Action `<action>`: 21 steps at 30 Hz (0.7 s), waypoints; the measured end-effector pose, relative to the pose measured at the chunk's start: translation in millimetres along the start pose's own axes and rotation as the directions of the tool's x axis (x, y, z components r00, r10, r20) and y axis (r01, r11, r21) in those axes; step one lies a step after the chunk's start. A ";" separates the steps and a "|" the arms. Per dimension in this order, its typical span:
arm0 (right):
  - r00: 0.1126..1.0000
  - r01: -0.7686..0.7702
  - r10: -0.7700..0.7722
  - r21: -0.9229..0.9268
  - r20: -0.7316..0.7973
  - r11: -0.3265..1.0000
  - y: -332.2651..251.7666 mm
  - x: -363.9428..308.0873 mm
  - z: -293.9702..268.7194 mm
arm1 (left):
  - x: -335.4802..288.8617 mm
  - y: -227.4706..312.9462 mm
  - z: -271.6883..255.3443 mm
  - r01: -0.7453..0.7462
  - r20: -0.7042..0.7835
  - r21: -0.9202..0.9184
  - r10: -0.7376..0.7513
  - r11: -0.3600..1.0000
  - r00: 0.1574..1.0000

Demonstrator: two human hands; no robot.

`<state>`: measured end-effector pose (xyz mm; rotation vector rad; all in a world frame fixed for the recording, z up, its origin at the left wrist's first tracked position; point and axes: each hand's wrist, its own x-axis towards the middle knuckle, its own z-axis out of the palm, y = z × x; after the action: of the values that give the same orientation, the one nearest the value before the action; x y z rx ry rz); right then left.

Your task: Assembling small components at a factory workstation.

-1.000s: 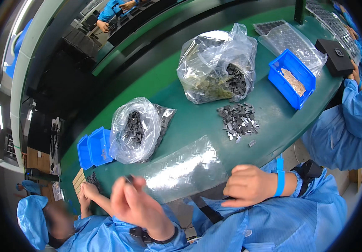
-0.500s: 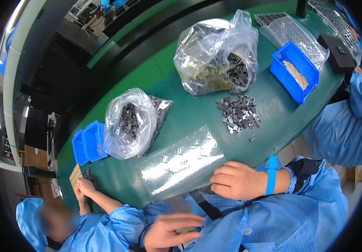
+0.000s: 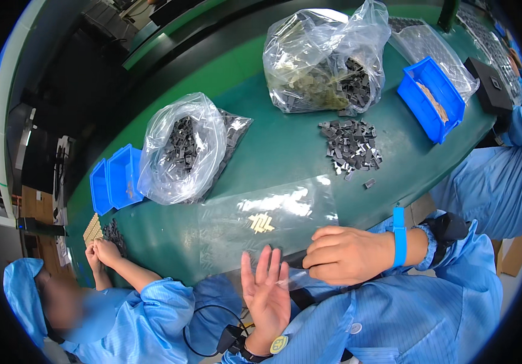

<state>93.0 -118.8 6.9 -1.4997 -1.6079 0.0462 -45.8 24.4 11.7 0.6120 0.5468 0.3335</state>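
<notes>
My left hand (image 3: pixel 267 291) is palm up with fingers spread, holding nothing, at the near edge of a clear flat plastic bag (image 3: pixel 230 242) on the green table. Several small pale yellow strips (image 3: pixel 261 222) lie in a loose cluster on the bag, just beyond my fingertips. My right hand (image 3: pixel 349 258), with a blue wrist strap (image 3: pixel 399 236), has its fingers curled under, by the bag's near right corner. Whatever those fingers hold, if anything, is hidden. A pile of small dark parts (image 3: pixel 352 145) sits beyond my right hand.
Open clear bags of dark parts stand at the left (image 3: pixel 182 145) and at the back (image 3: pixel 321 67). A blue bin (image 3: pixel 424 91) with pale pieces is at the far right; other blue bins (image 3: pixel 115 176) are at the left. A co-worker's hands (image 3: pixel 103 252) handle a tan strip panel (image 3: pixel 93 229).
My left hand has risen from near my body to the bag's edge, turned palm up with fingers spread. The pale strips now show on the bag. The view has shifted slightly.
</notes>
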 end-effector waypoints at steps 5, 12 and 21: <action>0.974 -0.224 0.200 0.318 0.107 0.921 15.7 16.6 -11.3 | -6.2 -1.1 -10.3 0.077 -0.071 0.063 -0.073 0.995 0.995; 0.948 -0.319 0.319 -0.016 0.013 0.948 29.3 26.6 20.5 | -4.2 -1.1 -14.6 0.068 -0.010 -0.020 -0.068 0.997 0.998; 0.919 -0.388 0.393 0.207 0.017 0.898 33.3 24.1 25.1 | 12.5 -11.0 -23.4 -0.069 0.264 0.018 0.062 0.997 0.962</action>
<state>106.9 -77.4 -13.3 -1.6273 -1.2169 0.4067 -47.6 32.1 -15.9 0.6899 0.2759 0.3017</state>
